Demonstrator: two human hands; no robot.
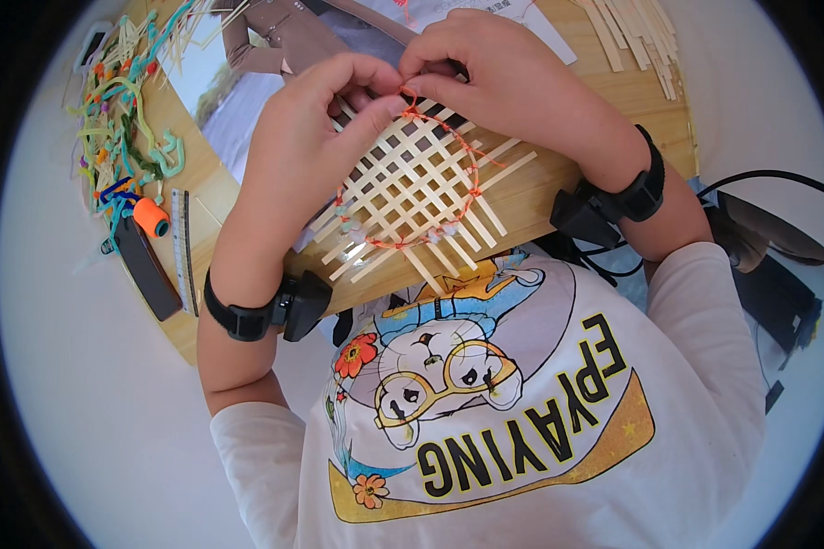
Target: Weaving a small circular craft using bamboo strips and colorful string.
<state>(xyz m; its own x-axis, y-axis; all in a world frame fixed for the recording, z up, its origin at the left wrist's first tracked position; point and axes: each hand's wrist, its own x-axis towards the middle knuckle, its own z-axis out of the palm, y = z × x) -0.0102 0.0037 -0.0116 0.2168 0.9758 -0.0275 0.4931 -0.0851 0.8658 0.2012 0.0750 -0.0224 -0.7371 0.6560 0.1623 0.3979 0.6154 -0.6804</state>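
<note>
A woven lattice (407, 174) of pale flat strips is lying over the near edge of the table (664, 128), its crossed strips leaving square gaps and their loose ends sticking out around it. An orange cord (475, 178) is running in a ring over the lattice, with small pale bits gathering along its near-left part and a thin loose end trailing to the right. At the lattice's far edge, both hands are meeting: the left hand (343, 105) is pinching at the orange cord with thumb and forefinger, and the right hand (458, 73) is closing thumb and fingers on the same spot, the exact grip being partly hidden. Black wristbands (249, 318) are encircling both forearms. Beyond the lattice, a printed sheet (238, 133) showing a figure in a brown suit is lying flat. Far to the right of the lattice, a group of loose pale strips (627, 37) is resting. To the left of the lattice, a tangle of coloured fuzzy strands (110, 128) is spreading, with an orange spool (151, 218), a dark flat slab (146, 265) and a ruler (184, 252) lying nearer the lattice's level. On the lattice's near side, a white printed shirt (540, 430) is covering the person's torso.
</note>
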